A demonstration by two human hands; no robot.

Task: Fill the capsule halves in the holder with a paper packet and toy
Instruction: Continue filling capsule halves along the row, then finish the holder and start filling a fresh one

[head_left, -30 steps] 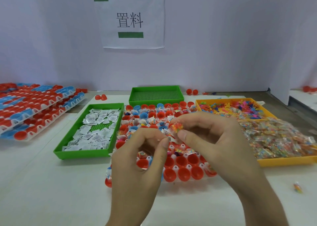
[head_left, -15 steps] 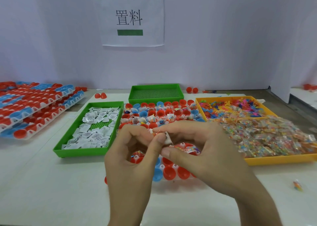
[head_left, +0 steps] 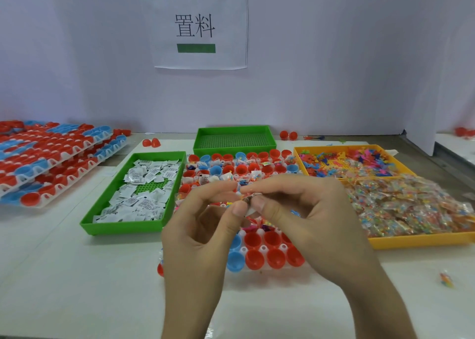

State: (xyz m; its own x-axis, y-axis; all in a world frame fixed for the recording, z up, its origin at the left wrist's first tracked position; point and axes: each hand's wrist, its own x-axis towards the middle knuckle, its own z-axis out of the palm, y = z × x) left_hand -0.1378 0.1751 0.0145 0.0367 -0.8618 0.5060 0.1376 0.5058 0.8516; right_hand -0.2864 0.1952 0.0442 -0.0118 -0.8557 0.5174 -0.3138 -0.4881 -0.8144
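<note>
Both the left hand [head_left: 203, 225] and right hand [head_left: 303, 218] pinch one packet [head_left: 248, 200] between them; the holder [head_left: 262, 248] lies directly beneath.

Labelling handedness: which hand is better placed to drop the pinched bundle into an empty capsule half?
Right, probably. Both left hand and right hand pinch the small bundle, but the empty red capsule halves in the near rows of the holder lie just below the right thumb.
</note>
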